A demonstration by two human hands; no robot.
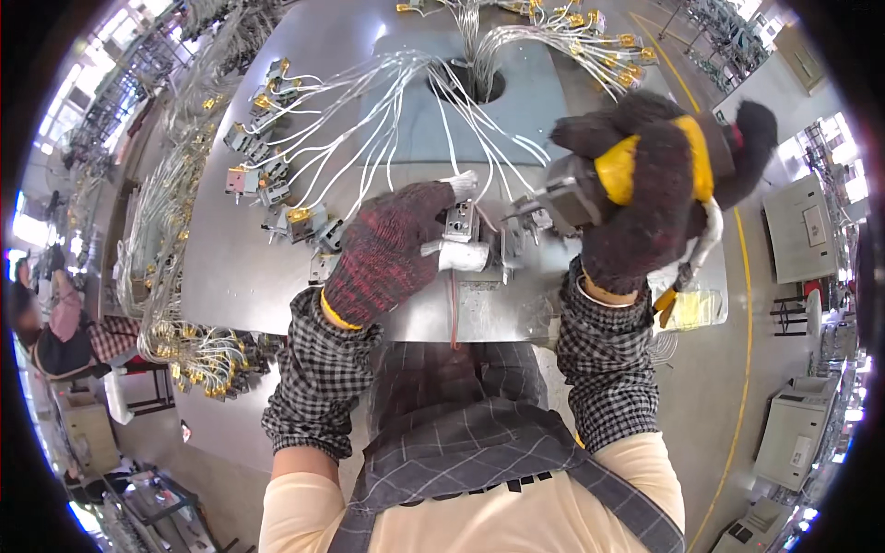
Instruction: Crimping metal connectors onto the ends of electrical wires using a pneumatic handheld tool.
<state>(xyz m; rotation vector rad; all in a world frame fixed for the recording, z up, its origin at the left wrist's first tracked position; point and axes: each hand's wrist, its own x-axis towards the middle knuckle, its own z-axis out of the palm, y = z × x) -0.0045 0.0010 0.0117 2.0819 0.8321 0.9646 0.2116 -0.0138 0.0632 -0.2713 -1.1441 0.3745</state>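
Observation:
My left hand (387,247) wears a dark red-black knit glove with white-wrapped fingertips. Its thumb and fingers close on a small metal housing (460,223) near the table's front edge. My right hand (643,207), in a dark glove, grips a yellow and black power driver (616,171). The driver's front end points left toward a metal clamp-like fixture (527,219) beside the housing. Motion blur softens the driver's tip, and whether it touches anything cannot be made out. A thin reddish wire (454,309) hangs down below the housing.
White cables (392,88) fan out from a round hole (489,85) in the metal table (235,286). Several small metal housings (277,184) end them at left, others at far right. Bundled cables (166,230) hang at left. Someone sits (69,336) farther left.

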